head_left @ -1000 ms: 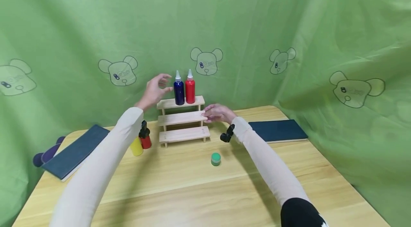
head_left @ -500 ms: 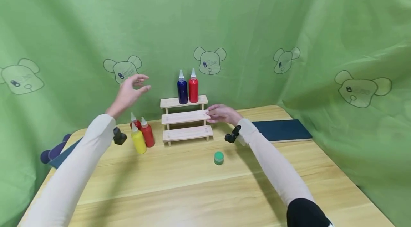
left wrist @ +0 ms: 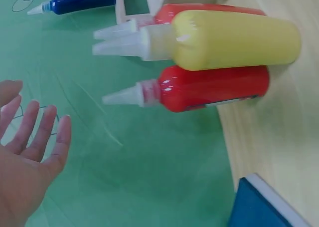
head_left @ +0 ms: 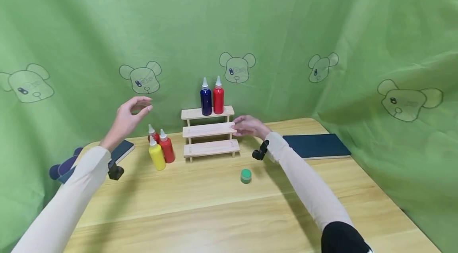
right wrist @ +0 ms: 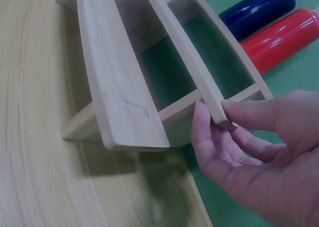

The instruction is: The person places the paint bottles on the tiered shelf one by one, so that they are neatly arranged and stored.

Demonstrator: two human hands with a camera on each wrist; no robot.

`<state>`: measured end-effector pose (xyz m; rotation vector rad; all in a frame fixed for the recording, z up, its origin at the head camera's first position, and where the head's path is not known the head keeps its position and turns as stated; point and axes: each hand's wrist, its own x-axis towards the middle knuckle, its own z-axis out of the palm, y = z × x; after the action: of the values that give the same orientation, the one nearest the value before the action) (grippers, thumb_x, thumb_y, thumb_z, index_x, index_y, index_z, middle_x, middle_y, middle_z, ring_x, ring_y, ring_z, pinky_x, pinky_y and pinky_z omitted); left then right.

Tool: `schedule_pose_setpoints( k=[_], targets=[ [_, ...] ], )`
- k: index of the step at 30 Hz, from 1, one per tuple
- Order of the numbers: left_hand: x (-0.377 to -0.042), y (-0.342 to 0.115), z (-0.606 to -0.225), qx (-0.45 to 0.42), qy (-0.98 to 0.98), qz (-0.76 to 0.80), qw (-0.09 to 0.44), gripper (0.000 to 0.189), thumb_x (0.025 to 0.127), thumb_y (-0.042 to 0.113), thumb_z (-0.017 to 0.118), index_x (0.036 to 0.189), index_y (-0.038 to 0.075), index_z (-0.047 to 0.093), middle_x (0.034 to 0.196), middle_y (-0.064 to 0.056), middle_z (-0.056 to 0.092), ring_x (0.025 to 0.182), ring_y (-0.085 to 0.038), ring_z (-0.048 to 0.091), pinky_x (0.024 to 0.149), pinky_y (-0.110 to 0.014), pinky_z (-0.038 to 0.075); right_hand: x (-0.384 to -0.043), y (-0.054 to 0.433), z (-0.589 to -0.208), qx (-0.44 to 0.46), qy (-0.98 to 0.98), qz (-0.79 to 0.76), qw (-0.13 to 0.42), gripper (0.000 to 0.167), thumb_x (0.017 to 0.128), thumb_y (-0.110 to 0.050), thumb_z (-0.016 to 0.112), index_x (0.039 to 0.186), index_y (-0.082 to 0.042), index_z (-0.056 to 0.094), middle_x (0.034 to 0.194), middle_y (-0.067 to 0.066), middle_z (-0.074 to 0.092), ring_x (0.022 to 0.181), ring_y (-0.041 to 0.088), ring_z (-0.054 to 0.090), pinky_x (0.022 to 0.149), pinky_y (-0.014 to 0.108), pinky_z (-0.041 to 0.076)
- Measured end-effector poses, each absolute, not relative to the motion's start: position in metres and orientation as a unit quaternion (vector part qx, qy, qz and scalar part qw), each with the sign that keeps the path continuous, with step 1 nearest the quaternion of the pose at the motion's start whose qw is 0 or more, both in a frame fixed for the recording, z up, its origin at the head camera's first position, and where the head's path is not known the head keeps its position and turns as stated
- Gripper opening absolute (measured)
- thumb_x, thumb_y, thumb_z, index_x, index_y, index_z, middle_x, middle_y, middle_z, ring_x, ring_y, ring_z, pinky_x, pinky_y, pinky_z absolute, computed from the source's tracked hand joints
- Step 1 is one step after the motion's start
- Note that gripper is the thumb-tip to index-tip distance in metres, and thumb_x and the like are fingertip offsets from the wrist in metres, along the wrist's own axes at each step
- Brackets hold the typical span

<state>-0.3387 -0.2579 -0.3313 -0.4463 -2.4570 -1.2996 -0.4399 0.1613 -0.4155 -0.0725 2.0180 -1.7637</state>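
My left hand (head_left: 129,114) hovers with loosely bent fingers and nothing in them, above and left of a yellow squeeze bottle (head_left: 157,157) and two red squeeze bottles (head_left: 167,150). In the left wrist view its fingers are spread apart, clear of the yellow bottle (left wrist: 234,40). My right hand (head_left: 250,126) pinches the right end of the middle step of a three-tier wooden stand (head_left: 209,129); thumb and fingers clasp the board's end in the right wrist view. On the top step stand a blue squeeze bottle (head_left: 206,102) and a red squeeze bottle (right wrist: 284,40), side by side.
A small green-lidded jar (head_left: 245,176) sits in front of the stand. One dark blue book (head_left: 316,145) lies at the right, another dark blue book (head_left: 121,151) at the left, partly behind my arm. A purple object (head_left: 66,167) is at the left edge. Green curtain (head_left: 279,26) surrounds the table.
My left hand has moved left and down, away from the blue bottle on the top step, uncovering the yellow and red bottles. My right hand keeps its hold on the middle step.
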Motion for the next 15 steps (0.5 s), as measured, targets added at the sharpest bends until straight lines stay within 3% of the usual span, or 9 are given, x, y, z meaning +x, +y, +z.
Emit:
schedule_pose_setpoints(
  k=[3, 7, 11, 15],
  targets=[
    [-0.332, -0.259, -0.338, -0.16, -0.861, -0.455, 0.161, 0.042, 0.108, 0.025, 0.061, 0.143, 0.004, 0.058, 0.138, -0.018, 0.064, 0.115, -0.012, 0.061, 0.093, -0.011, 0.048, -0.441, 0.161, -0.415, -0.022, 0.734, -0.639, 0.23, 0.05, 0.1, 0.008, 0.059, 0.146, 0.011, 0.039, 0.107, 0.013, 0.057, 0.08, 0.017, 0.065, 0.082, 0.025, 0.063],
    [-0.323, -0.259, -0.347, -0.179, -0.845, -0.482, 0.148, 0.041, 0.109, 0.029, 0.059, 0.14, 0.001, 0.059, 0.124, -0.003, 0.07, 0.103, -0.001, 0.065, 0.089, -0.013, 0.054, -0.44, 0.161, -0.415, -0.019, 0.737, -0.635, 0.231, 0.052, 0.1, 0.008, 0.058, 0.147, 0.011, 0.037, 0.108, 0.014, 0.057, 0.079, 0.017, 0.065, 0.081, 0.025, 0.063],
    [-0.317, -0.262, -0.363, -0.186, -0.827, -0.516, 0.125, 0.041, 0.11, 0.029, 0.058, 0.137, -0.001, 0.059, 0.112, 0.009, 0.07, 0.102, -0.011, 0.071, 0.088, -0.017, 0.058, -0.44, 0.161, -0.414, -0.02, 0.734, -0.637, 0.234, 0.052, 0.1, 0.008, 0.058, 0.148, 0.011, 0.037, 0.109, 0.014, 0.057, 0.078, 0.017, 0.065, 0.077, 0.023, 0.063],
    [-0.309, -0.267, -0.384, -0.165, -0.845, -0.499, 0.102, 0.041, 0.107, 0.034, 0.063, 0.136, 0.005, 0.062, 0.119, -0.003, 0.071, 0.105, -0.009, 0.07, 0.088, -0.016, 0.057, -0.44, 0.161, -0.414, -0.019, 0.734, -0.637, 0.236, 0.052, 0.1, 0.008, 0.058, 0.148, 0.011, 0.037, 0.108, 0.014, 0.057, 0.078, 0.017, 0.065, 0.077, 0.023, 0.063]
  ],
)
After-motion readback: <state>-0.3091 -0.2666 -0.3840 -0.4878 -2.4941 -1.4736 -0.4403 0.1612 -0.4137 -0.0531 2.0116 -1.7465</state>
